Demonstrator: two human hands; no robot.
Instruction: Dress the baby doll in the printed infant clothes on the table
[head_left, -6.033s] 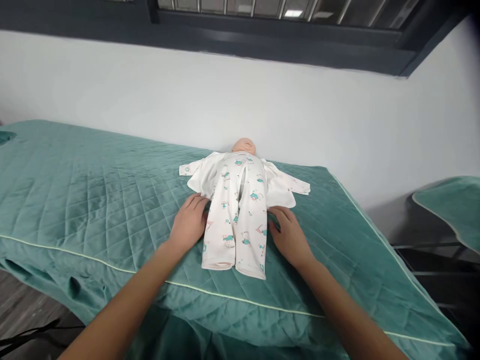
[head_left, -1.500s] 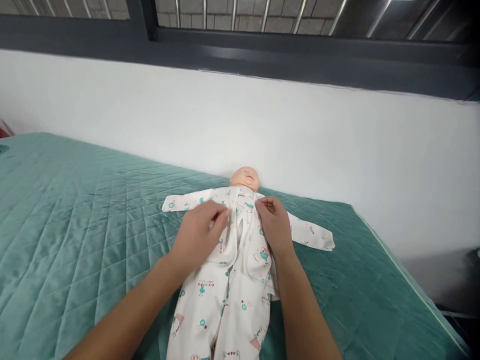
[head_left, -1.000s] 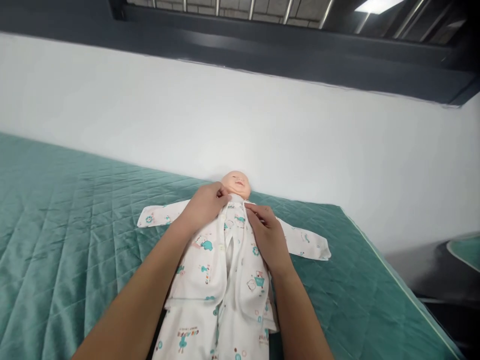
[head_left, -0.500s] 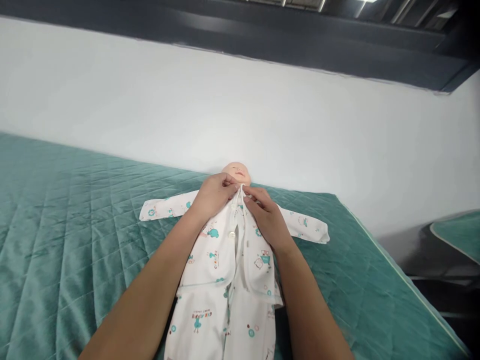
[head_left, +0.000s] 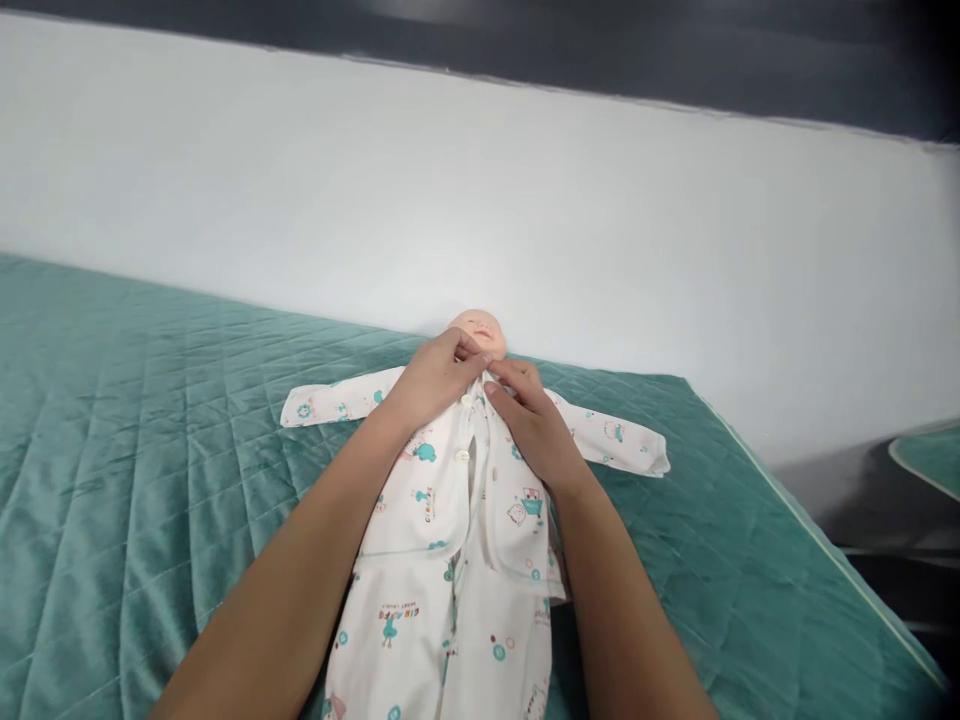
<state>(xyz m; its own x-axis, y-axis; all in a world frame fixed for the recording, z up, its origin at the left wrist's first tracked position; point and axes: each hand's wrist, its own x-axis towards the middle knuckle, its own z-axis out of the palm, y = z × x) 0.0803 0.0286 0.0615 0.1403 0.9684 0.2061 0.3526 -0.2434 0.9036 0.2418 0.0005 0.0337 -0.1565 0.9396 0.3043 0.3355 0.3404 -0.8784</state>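
Observation:
A baby doll (head_left: 480, 330) lies on its back, dressed in a white printed baby jacket (head_left: 427, 500) and matching trousers (head_left: 405, 650). At the doll's neck, my left hand (head_left: 442, 375) pinches one side of the jacket's collar. Fingertips of my right hand (head_left: 529, 410) press on the other side of the collar, close against the left fingers. Below them the front hangs apart, showing a loose button (head_left: 462, 456) on the left edge and a buttonhole on the right edge. The top fastening is hidden by my fingers.
Beneath the doll is a green quilted bedspread (head_left: 165, 480), whose piped right edge drops away. A white wall (head_left: 375, 200) rises right behind the doll's head. Another green padded surface (head_left: 934, 455) stands at the far right.
My view has tilted down slightly. The left fingers have shifted right, over the collar, and now meet the right fingertips. Both hands stay at the doll's neck.

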